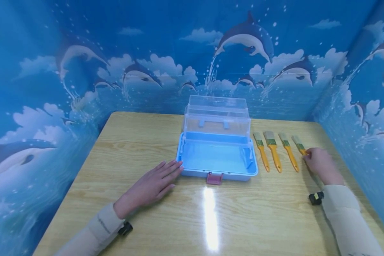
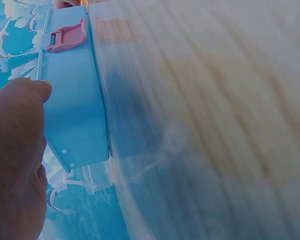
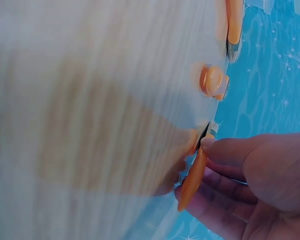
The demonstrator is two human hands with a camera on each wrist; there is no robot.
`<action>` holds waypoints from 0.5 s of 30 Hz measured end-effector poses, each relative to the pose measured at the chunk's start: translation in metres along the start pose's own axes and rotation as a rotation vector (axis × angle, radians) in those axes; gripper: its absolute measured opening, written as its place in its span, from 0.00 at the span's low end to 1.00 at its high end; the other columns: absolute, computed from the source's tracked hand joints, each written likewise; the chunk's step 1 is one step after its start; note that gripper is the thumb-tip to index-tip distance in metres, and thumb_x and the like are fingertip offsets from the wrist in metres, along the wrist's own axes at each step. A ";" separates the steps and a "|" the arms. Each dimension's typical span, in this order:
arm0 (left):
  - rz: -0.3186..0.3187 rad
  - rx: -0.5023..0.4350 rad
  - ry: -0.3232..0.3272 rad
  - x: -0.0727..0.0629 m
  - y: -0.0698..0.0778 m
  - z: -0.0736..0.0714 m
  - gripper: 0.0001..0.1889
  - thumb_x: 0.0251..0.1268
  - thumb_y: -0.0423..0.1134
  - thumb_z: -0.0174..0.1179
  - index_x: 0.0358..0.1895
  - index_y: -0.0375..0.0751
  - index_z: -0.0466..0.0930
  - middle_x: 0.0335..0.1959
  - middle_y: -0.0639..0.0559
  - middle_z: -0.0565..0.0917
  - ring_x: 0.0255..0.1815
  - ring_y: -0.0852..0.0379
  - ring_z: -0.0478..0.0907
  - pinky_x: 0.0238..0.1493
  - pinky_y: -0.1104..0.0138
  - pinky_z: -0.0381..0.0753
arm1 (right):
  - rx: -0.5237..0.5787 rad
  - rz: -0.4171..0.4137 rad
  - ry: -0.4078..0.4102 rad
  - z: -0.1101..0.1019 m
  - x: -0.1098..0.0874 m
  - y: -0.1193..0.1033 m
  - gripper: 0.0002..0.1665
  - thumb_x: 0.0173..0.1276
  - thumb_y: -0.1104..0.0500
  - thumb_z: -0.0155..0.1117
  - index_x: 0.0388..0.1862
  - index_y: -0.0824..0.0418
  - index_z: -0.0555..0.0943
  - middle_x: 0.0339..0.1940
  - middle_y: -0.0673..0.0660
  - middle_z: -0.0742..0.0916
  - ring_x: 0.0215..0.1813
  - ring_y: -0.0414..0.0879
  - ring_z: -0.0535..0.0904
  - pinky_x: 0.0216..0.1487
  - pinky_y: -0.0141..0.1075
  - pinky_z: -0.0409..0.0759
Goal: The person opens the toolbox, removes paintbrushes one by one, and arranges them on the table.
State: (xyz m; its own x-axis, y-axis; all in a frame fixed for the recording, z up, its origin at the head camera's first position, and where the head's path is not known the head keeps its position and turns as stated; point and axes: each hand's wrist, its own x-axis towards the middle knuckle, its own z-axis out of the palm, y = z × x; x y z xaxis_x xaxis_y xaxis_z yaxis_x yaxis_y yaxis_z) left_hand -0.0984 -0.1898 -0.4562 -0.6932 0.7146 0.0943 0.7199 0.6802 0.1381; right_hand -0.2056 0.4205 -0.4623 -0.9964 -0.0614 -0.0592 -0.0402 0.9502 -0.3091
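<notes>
A light blue plastic box [image 1: 216, 156] with a raised clear lid [image 1: 216, 121] and a pink latch [image 1: 214, 178] stands on the table. My left hand [image 1: 155, 180] lies with straight fingers at its front left corner, fingertips right at the rim. At the right, my right hand [image 1: 320, 163] pinches the orange handle of the rightmost, smallest paintbrush [image 1: 299, 144] between thumb and fingers. In the right wrist view that brush's handle [image 3: 192, 182] slants down past the fingers. The bristles point to the back of the table.
Three more paintbrushes, the widest one [image 1: 272, 149] among them, lie in a row between the box and my right hand. The wooden table [image 1: 140, 138] is bordered at the back and sides by a blue dolphin-print curtain [image 1: 166, 42].
</notes>
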 end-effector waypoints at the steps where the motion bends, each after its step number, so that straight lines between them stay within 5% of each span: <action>1: -0.002 -0.001 -0.002 0.000 0.000 0.000 0.32 0.83 0.49 0.46 0.83 0.48 0.48 0.84 0.53 0.48 0.84 0.53 0.46 0.84 0.54 0.48 | -0.002 0.006 -0.002 0.000 0.000 0.000 0.22 0.74 0.64 0.56 0.54 0.86 0.75 0.50 0.85 0.80 0.47 0.77 0.79 0.42 0.65 0.81; 15: -0.005 -0.008 -0.006 0.000 0.001 -0.001 0.32 0.83 0.49 0.46 0.82 0.48 0.49 0.84 0.53 0.49 0.84 0.53 0.46 0.84 0.53 0.48 | -0.004 0.021 0.000 0.002 -0.001 0.001 0.23 0.75 0.61 0.58 0.53 0.84 0.76 0.46 0.83 0.82 0.39 0.68 0.82 0.38 0.62 0.81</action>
State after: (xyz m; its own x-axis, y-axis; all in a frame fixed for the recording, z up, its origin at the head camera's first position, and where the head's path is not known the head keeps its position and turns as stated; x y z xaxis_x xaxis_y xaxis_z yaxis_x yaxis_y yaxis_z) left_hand -0.0976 -0.1897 -0.4548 -0.6967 0.7120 0.0876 0.7160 0.6825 0.1467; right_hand -0.2045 0.4206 -0.4644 -0.9970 -0.0414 -0.0652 -0.0197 0.9524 -0.3043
